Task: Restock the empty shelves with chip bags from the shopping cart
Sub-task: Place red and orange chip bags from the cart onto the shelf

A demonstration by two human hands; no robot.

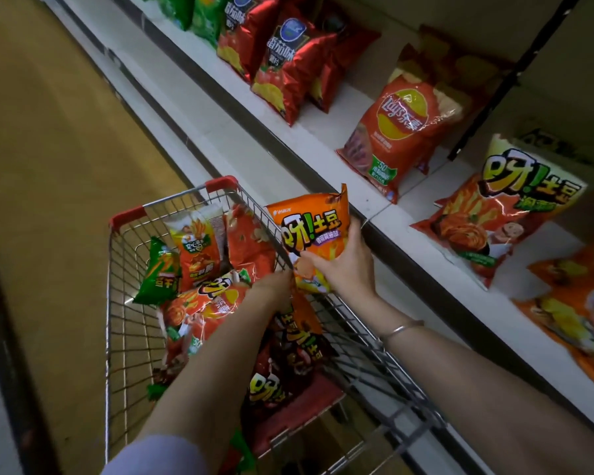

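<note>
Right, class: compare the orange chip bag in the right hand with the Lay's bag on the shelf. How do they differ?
The orange chip bag is gripped by the right hand above the shopping cart's rim; the Lay's bag rests on the shelf, leaning back. The orange chip bag has a purple band; the Lay's bag has a round yellow-and-red logo and a green label. Both are glossy, orange-toned packets.
</note>
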